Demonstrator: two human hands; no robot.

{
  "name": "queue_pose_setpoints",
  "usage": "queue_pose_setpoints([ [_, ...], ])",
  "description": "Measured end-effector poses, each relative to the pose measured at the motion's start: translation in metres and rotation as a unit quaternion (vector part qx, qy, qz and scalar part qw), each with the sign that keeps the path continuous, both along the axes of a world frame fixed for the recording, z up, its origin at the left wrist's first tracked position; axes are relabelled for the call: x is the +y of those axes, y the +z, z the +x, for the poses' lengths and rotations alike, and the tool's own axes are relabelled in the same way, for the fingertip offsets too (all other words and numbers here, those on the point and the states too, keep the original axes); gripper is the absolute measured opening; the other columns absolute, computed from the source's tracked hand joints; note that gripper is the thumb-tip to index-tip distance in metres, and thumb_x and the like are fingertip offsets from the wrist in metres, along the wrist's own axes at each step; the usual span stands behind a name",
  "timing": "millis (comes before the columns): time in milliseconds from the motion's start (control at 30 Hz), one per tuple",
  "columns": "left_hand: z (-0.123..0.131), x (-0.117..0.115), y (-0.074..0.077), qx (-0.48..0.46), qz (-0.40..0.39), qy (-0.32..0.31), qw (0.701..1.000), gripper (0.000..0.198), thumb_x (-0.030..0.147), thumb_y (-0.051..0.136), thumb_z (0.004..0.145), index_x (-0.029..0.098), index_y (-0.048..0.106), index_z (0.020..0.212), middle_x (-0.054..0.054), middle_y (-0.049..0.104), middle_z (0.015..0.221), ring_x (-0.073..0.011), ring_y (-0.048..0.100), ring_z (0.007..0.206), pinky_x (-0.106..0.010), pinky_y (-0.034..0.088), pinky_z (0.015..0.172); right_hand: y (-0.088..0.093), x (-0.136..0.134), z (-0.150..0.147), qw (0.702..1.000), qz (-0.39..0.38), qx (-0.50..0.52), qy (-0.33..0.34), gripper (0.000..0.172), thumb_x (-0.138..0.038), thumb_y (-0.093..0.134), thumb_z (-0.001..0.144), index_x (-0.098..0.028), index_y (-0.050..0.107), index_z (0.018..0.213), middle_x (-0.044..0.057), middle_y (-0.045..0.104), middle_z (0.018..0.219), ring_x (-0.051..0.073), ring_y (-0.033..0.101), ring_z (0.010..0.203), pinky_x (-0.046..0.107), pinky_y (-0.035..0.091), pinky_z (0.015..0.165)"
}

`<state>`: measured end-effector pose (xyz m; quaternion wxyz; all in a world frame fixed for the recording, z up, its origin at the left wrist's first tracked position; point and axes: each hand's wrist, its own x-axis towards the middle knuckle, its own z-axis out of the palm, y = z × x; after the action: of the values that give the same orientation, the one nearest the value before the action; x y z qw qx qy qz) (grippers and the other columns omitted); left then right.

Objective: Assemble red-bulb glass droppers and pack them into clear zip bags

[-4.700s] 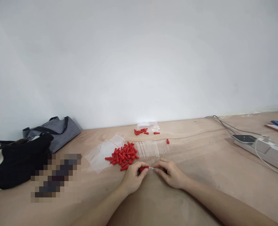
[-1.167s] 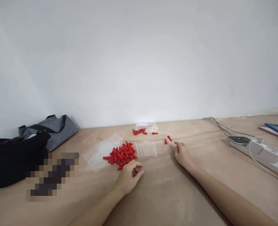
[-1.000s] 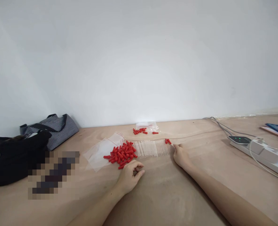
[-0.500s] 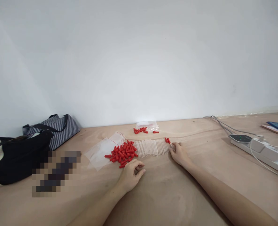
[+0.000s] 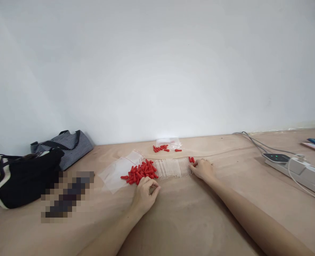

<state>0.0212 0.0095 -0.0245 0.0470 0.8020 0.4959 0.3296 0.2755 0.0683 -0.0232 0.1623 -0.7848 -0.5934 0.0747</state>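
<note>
A row of thin clear tubes (image 5: pixel 172 168) lies side by side on the table, with two red rubber bulbs (image 5: pixel 191 159) at its right end. My right hand (image 5: pixel 203 170) rests over that end, its fingertips pressed together on a red-bulbed dropper whose tube they mostly cover. Left of the row is a heap of loose red bulbs (image 5: pixel 141 171), partly lying on clear plastic zip bags (image 5: pixel 113 177). My left hand (image 5: pixel 146 195) hovers at the heap's near edge; its fingers are curved, thumb apart from them, and nothing shows between them.
Farther back, several red bulbs (image 5: pixel 161 147) lie by another plastic bag (image 5: pixel 168 142) near the wall. Black and striped bags (image 5: pixel 72 145) and a blurred dark object (image 5: pixel 69 195) are at left. A power strip (image 5: pixel 298 174) with cables stands at right.
My left hand has shifted slightly left and up against the heap of bulbs. My right fingers have moved left over the tubes at the row's right end. The view has turned slightly.
</note>
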Motion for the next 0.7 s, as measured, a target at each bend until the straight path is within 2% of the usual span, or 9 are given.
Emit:
queue_pose_setpoints([
  [267,0.001,-0.001,-0.001,0.012,0.0,-0.006,1.0,0.009,0.021,0.054,0.073,0.018,0.057,0.066,-0.002,0.054,0.066,-0.0179,0.049,0.07,-0.03,0.04,0.065,0.002,0.008,-0.003,0.999,-0.036,0.015,0.016,0.026,-0.035,0.047,0.072,-0.016,0.065,0.071,0.012,0.065,0.076,0.026,0.06,0.077,0.03,0.04,0.061],
  [467,0.002,-0.002,0.003,-0.03,-0.022,-0.012,0.999,0.011,0.024,0.054,0.073,0.019,0.06,0.065,-0.002,0.056,0.066,-0.018,0.05,0.07,-0.03,0.04,0.067,0.01,0.0,-0.005,0.998,0.0,0.039,0.047,0.035,-0.036,0.04,0.078,-0.018,0.062,0.057,0.009,0.064,0.066,0.02,0.059,0.068,0.027,0.035,0.058],
  [600,0.011,0.0,0.001,-0.147,-0.11,-0.039,0.982,0.02,0.032,0.05,0.076,0.018,0.065,0.076,-0.002,0.06,0.069,-0.0162,0.053,0.066,-0.027,0.042,0.063,0.018,-0.021,-0.022,0.989,0.057,0.058,0.122,0.024,-0.03,0.045,0.076,-0.02,0.063,0.063,0.005,0.065,0.074,0.017,0.056,0.075,0.026,0.033,0.064],
  [667,0.018,0.0,0.0,-0.228,-0.19,-0.054,0.953,0.028,0.038,0.05,0.077,0.017,0.065,0.087,-0.003,0.063,0.071,-0.0157,0.054,0.064,-0.026,0.042,0.059,0.019,-0.037,-0.037,0.971,0.122,0.069,0.195,0.022,-0.031,0.047,0.075,-0.019,0.062,0.064,0.003,0.064,0.073,0.017,0.054,0.077,0.028,0.031,0.071],
  [700,0.022,0.0,0.001,-0.266,-0.231,-0.061,0.934,0.032,0.041,0.051,0.076,0.015,0.064,0.09,-0.003,0.064,0.072,-0.0156,0.055,0.064,-0.026,0.043,0.059,0.019,-0.046,-0.046,0.961,0.131,0.073,0.232,0.021,-0.032,0.049,0.075,-0.02,0.062,0.064,0.002,0.063,0.072,0.017,0.053,0.078,0.029,0.029,0.073],
])
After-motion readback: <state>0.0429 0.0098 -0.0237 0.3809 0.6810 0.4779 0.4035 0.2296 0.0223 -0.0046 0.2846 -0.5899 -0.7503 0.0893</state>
